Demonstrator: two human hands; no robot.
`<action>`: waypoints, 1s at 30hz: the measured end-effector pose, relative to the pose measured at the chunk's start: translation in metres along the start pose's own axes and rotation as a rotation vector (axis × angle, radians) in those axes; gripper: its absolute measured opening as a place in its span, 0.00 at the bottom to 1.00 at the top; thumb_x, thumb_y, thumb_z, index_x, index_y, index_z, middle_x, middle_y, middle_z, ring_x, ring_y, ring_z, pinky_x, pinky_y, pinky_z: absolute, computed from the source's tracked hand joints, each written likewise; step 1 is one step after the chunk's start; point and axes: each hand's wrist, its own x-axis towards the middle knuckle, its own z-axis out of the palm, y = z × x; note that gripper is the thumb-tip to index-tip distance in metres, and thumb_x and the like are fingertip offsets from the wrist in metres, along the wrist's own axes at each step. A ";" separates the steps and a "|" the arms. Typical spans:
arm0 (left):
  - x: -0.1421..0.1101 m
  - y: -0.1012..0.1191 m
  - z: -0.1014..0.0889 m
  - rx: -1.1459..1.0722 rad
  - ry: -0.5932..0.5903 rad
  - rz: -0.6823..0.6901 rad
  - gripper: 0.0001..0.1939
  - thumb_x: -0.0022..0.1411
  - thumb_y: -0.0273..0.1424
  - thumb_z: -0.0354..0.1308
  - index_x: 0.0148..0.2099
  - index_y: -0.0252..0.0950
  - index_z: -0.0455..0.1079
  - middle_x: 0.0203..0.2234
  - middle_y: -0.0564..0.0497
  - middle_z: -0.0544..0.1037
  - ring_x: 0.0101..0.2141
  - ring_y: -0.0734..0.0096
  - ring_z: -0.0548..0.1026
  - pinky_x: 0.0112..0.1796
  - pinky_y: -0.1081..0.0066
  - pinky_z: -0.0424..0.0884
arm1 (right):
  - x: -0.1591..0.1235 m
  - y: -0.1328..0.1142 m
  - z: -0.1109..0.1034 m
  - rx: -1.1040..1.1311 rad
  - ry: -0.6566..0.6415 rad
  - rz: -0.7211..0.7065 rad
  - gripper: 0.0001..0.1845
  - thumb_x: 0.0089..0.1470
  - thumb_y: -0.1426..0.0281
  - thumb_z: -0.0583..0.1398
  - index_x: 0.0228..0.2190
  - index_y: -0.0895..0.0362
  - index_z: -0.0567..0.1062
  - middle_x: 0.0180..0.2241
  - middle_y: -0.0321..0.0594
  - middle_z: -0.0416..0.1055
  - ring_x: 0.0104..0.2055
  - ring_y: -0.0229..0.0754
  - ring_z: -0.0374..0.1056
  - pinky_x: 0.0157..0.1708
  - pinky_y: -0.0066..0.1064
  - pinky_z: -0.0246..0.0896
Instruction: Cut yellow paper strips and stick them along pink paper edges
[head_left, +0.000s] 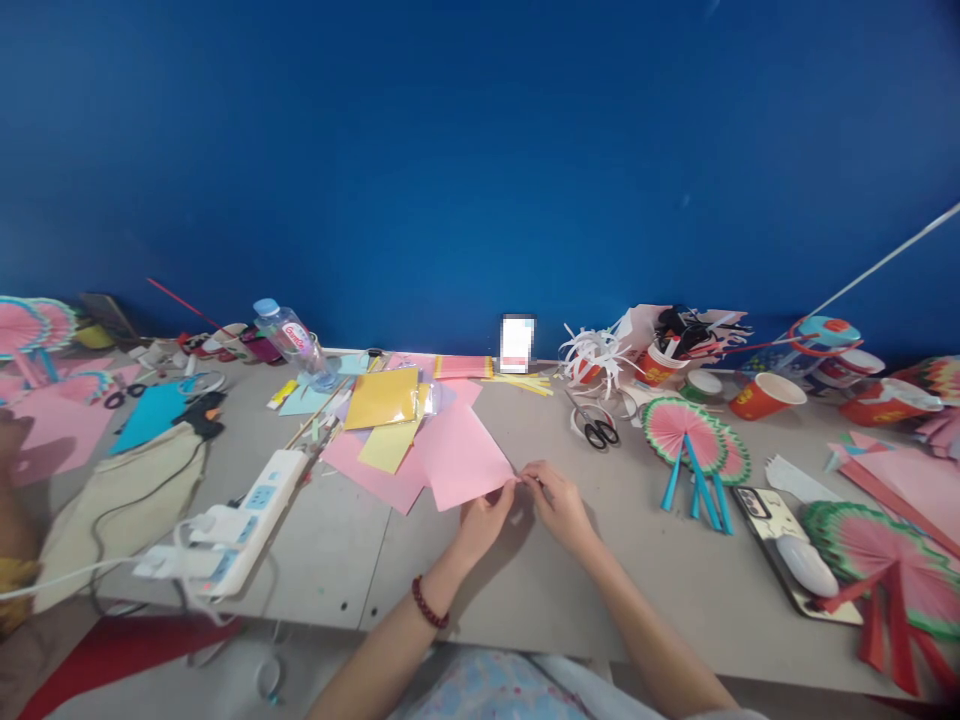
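Note:
A sheet of pink paper [463,455] is held up slightly tilted over the desk, its near right corner between my two hands. My left hand [487,518] is closed on that corner, wearing a beaded bracelet [430,603] at the wrist. My right hand [553,497] pinches the tip of the same corner from the right. Just behind lie a gold packet [382,397], yellow paper [390,447] and more pink paper [375,470]. Black-handled scissors [600,432] rest beyond my right hand, close to a roll of tape.
At left are a power strip [259,520] with cables, a cloth bag [124,500] and a plastic bottle [296,345]. At right stand paper fans [686,440], a phone [765,540] with a mouse [806,565] and paper cups [765,397]. Another person's arm [15,490] shows far left.

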 end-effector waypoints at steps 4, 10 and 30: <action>0.001 0.004 0.001 -0.021 -0.010 -0.038 0.18 0.55 0.44 0.59 0.37 0.34 0.76 0.36 0.42 0.80 0.41 0.57 0.77 0.47 0.58 0.69 | 0.002 -0.001 0.000 0.037 0.041 -0.071 0.13 0.62 0.68 0.51 0.35 0.54 0.74 0.35 0.44 0.74 0.39 0.43 0.71 0.40 0.34 0.66; 0.003 0.003 0.002 -0.186 0.004 -0.098 0.20 0.51 0.46 0.61 0.32 0.32 0.76 0.30 0.43 0.80 0.33 0.61 0.77 0.36 0.66 0.73 | 0.003 0.001 0.001 0.042 0.050 -0.133 0.11 0.60 0.69 0.54 0.37 0.53 0.77 0.36 0.42 0.78 0.40 0.42 0.74 0.41 0.33 0.69; 0.004 -0.010 0.001 -0.084 -0.035 -0.050 0.17 0.56 0.43 0.59 0.35 0.33 0.76 0.34 0.44 0.81 0.40 0.60 0.77 0.46 0.64 0.70 | 0.003 0.000 -0.002 -0.019 -0.004 -0.115 0.13 0.61 0.70 0.51 0.35 0.54 0.75 0.34 0.43 0.76 0.39 0.42 0.73 0.40 0.33 0.68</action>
